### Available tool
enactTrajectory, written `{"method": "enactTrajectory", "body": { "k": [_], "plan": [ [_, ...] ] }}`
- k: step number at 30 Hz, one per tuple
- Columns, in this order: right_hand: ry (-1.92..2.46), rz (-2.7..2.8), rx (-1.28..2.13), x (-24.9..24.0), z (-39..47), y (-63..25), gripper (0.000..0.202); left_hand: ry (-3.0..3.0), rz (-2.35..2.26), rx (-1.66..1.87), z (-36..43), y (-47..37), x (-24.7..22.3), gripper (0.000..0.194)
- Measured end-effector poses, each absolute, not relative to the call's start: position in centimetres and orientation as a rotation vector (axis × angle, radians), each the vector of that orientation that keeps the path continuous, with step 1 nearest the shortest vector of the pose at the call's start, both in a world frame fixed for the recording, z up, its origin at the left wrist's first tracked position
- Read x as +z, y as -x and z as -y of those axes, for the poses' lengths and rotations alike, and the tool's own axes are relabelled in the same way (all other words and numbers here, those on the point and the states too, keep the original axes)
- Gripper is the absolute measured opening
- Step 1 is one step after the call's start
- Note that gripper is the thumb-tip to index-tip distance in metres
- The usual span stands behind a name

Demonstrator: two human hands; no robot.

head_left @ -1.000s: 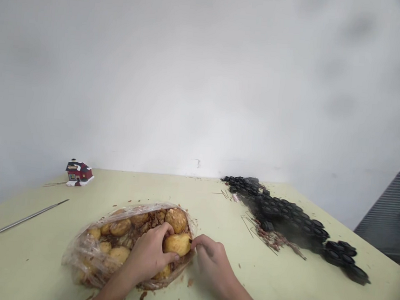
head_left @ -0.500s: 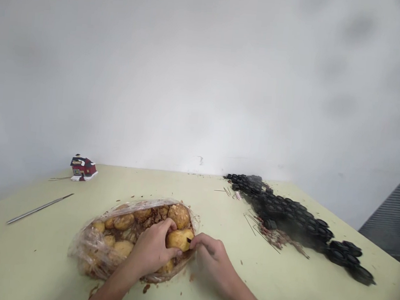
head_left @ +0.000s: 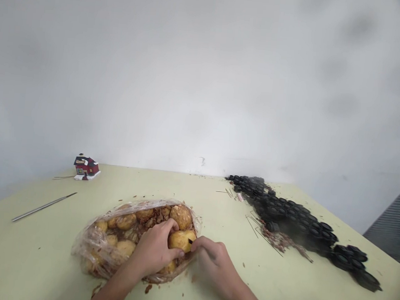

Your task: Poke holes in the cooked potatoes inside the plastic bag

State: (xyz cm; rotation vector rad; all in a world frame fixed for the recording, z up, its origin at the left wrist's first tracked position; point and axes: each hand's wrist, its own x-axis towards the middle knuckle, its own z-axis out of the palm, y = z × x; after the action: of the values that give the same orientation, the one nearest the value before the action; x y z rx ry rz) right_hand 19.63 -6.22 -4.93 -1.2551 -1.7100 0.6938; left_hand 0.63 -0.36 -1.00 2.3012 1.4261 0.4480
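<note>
A clear plastic bag lies open on the table, full of yellow-brown round pieces that look like potatoes, with brown crumbly bits among them. At the bag's right side my left hand grips one yellow potato between thumb and fingers. My right hand is closed just right of that potato, its fingertips pinching a small dark piece that touches the potato's surface. The rest of the dark piece is hidden by the fingers.
On the pale green table stand a small red model house and, nearer, a thin metal rod-like tool. A long heap of black round pieces runs along the right, beside thin wires and reddish scraps.
The whole view has shifted slightly, so the items on the table appear a little further right. Both hands keep nearly the same places at the potato.
</note>
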Motion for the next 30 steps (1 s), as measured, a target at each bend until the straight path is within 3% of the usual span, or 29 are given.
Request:
{"method": "enactTrajectory", "body": {
  "k": [8, 13, 18, 23, 30],
  "plan": [
    [1.171, 1.715, 0.787, -5.1, 6.3, -19.5, 0.028, -2.297, -1.416, 0.461, 0.3, -0.6, -1.0, 0.040],
    [1.333, 1.762, 0.541, -5.6, 6.2, -19.4, 0.028, -2.292, -1.419, 0.448, 0.3, -0.7, -0.9, 0.042],
    [1.246, 1.795, 0.615, -6.1, 6.1, -19.5, 0.030, -2.295, -1.412, 0.468, 0.2, -0.7, -1.0, 0.041],
    [1.355, 1.754, 0.443, -6.5, 5.6, -19.9, 0.027, -2.281, -1.390, 0.481, 0.2, -0.7, -1.0, 0.040],
    [1.264, 1.766, 0.602, -6.4, 5.5, -19.9, 0.029, -2.273, -1.392, 0.494, 0.2, -0.7, -0.8, 0.040]
  ]
}}
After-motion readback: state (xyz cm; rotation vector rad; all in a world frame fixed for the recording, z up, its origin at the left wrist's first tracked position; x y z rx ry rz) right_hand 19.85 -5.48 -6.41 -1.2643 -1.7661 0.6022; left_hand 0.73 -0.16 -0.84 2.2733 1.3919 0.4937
